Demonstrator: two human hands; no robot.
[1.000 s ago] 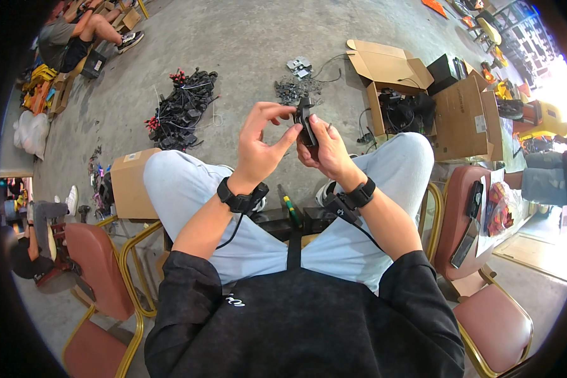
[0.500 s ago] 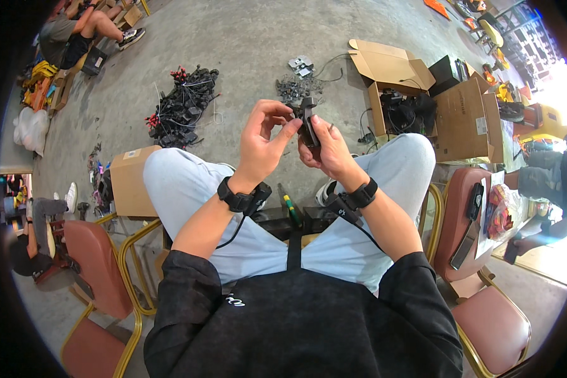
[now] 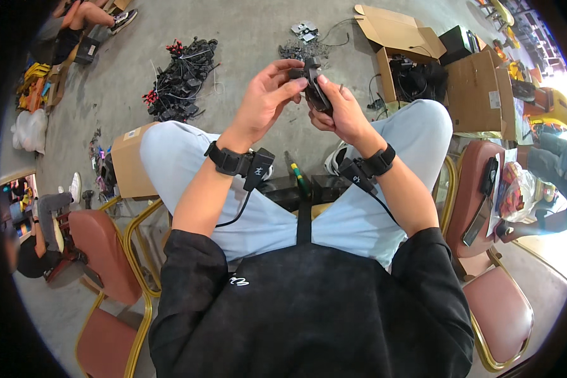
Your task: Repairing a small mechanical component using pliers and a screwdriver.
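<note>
My right hand (image 3: 348, 118) grips a curved black plastic part (image 3: 319, 96) in front of my knees, its thumb along the side. My left hand (image 3: 263, 104) meets the same part from the left, thumb and fingertips pinched at its upper end, where a small dark piece sticks out. What exactly lies between the left fingertips is partly hidden. Both wrists wear black straps with small boxes and cables. Beyond the hands, a pile of small clear and grey pieces (image 3: 296, 50) lies on the floor.
A heap of black parts with red ends (image 3: 183, 79) lies left of centre. Open cardboard boxes (image 3: 475, 94) stand at right, another box (image 3: 129, 167) by my left knee. A green-and-yellow-handled tool (image 3: 298, 173) lies between my feet. Chairs (image 3: 104, 252) flank me; other people sit at left.
Both hands and the black part sit higher in the picture and farther from my body. The whole view has shifted somewhat too. The left fingers are now closer against the part.
</note>
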